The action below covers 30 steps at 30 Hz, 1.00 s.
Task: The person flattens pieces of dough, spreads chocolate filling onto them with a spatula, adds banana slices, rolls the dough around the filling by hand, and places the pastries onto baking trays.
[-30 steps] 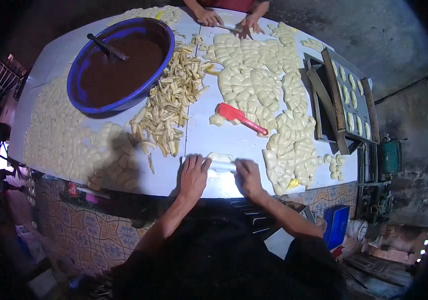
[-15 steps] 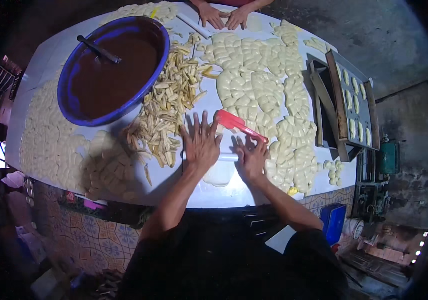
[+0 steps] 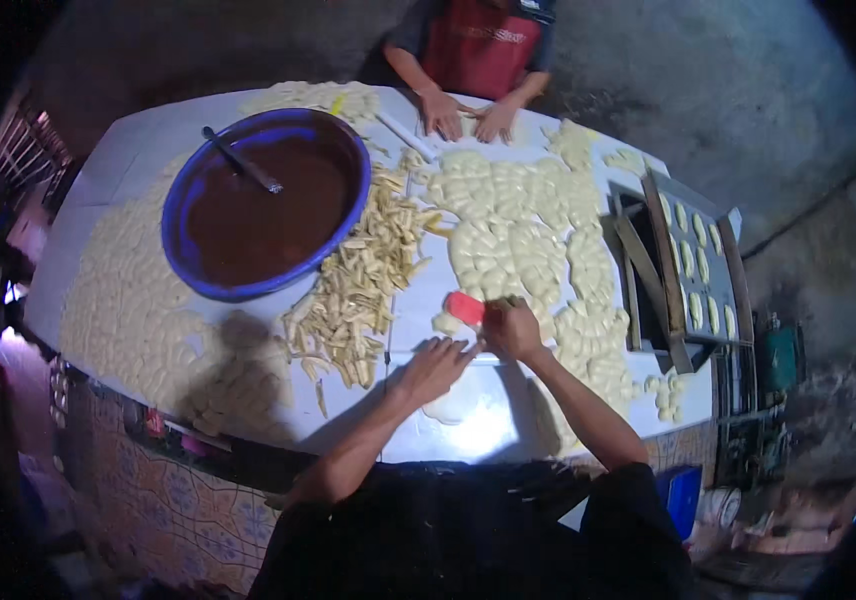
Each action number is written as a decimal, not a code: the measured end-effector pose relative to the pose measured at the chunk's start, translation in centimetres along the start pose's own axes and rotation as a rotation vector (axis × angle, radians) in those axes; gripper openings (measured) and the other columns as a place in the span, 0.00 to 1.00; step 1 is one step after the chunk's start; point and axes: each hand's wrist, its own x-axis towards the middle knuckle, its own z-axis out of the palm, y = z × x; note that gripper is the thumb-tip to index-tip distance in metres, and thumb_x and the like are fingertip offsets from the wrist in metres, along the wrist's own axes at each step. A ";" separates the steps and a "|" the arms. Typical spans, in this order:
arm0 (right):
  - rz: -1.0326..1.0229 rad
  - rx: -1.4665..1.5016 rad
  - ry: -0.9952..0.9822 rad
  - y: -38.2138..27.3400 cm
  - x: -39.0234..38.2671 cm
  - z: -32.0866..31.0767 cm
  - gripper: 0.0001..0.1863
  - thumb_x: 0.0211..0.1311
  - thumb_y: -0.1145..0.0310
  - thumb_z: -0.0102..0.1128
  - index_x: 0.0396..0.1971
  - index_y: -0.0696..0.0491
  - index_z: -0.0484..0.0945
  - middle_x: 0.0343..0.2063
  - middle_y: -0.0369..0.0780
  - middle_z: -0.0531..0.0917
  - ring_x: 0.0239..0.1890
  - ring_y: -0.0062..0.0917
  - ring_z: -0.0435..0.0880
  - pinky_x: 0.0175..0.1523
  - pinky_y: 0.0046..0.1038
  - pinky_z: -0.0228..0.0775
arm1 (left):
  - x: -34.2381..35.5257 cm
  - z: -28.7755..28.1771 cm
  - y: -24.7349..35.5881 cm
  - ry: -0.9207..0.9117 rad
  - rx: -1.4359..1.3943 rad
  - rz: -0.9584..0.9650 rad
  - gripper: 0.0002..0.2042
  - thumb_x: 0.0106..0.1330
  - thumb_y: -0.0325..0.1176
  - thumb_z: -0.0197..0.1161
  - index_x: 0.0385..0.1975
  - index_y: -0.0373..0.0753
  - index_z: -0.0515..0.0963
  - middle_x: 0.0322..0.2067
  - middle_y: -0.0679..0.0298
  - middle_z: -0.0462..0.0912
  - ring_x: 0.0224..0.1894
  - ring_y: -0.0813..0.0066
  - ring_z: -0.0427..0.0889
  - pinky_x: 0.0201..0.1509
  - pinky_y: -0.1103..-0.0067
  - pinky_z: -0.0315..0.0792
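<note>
My right hand (image 3: pixel 510 330) is closed around the handle of a red scraper (image 3: pixel 465 306). Just left and nearer, my left hand (image 3: pixel 433 368) rests with fingers stretched out; what lies under them is hard to make out. A pale flattened dough piece (image 3: pixel 444 408) shows below that hand on the white table (image 3: pixel 398 440). Beyond both hands spread many cut dough pieces (image 3: pixel 508 255), with banana pieces (image 3: pixel 373 260) heaped to the left.
A blue basin (image 3: pixel 343 230) of brown filling holds a dark utensil (image 3: pixel 243 162). Stacked metal trays (image 3: pixel 696 275) carry shaped dough at right. More dough (image 3: pixel 123 300) covers the left side. Across the table, another person (image 3: pixel 473 50) presses both hands down beside a white rod (image 3: pixel 406 135).
My right hand has moved from the rolling pin up onto the red scraper. My left hand has shifted slightly from its spread position. The view has tilted, showing more of the other person.
</note>
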 end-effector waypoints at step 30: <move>-0.755 -0.294 -1.004 -31.4 28.3 0.1 0.20 0.56 0.71 0.56 0.50 0.48 0.85 0.42 0.52 0.86 0.50 0.46 0.84 0.54 0.44 0.76 | -16.4 -1.4 1.9 0.252 -0.266 -1.009 0.35 0.54 0.44 0.71 0.67 0.50 0.72 0.52 0.49 0.71 0.55 0.47 0.67 0.61 0.54 0.60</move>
